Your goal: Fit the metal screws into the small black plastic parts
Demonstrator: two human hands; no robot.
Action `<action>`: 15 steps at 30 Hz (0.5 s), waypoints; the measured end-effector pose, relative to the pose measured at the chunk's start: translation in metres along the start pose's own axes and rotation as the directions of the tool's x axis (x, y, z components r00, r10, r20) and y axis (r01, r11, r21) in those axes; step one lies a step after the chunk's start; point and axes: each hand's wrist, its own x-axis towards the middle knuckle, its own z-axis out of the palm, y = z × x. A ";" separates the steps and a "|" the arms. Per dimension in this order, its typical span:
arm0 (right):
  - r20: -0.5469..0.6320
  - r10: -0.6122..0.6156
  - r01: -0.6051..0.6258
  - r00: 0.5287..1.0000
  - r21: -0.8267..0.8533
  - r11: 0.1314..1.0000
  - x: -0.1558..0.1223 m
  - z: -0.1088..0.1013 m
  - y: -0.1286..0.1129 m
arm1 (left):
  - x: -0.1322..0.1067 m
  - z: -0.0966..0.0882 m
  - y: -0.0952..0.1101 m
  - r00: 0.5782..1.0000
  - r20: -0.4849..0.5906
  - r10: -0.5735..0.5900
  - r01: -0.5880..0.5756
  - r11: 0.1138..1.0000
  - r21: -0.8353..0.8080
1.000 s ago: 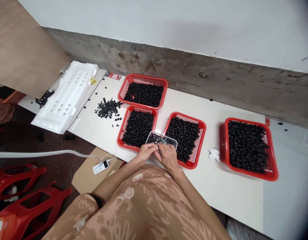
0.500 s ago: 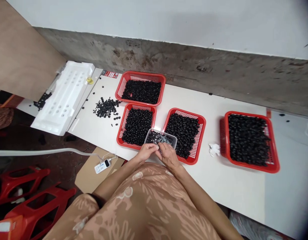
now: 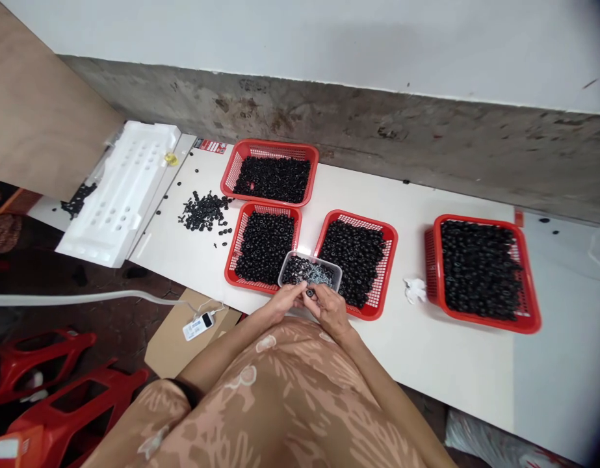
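My left hand [image 3: 286, 300] and my right hand [image 3: 331, 305] meet at the near edge of a clear plastic tub [image 3: 339, 278]. Between the fingertips shows a small black round part [image 3: 310, 293] with a hole in its middle, pinched by my right hand. The left fingers are pressed together right beside it; whatever they grip is too small to make out. Inside the tub lie small black pieces [image 3: 294, 268] and small silvery bits [image 3: 317, 274]. The tub sits between two red baskets, the left basket [image 3: 230, 273] and the right basket [image 3: 386, 276], both filled with black round parts.
Another red basket [image 3: 226, 175] of small black pieces stands behind. A fuller red basket [image 3: 532, 312] is at the right, beside a crumpled white scrap [image 3: 415, 290]. Loose black parts [image 3: 205, 211] are scattered left, near a white foam block [image 3: 119, 195]. Red stools [image 3: 80, 403] stand below left.
The black round part now shows between the fingertips, where the fingers covered it before. My right fingers have shifted slightly. The whole view has drifted a little.
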 end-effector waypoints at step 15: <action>-0.001 -0.064 0.064 0.998 0.067 0.996 0.005 -0.006 0.000 | -0.008 -0.008 0.006 0.957 0.230 -0.179 0.251 0.907 -0.338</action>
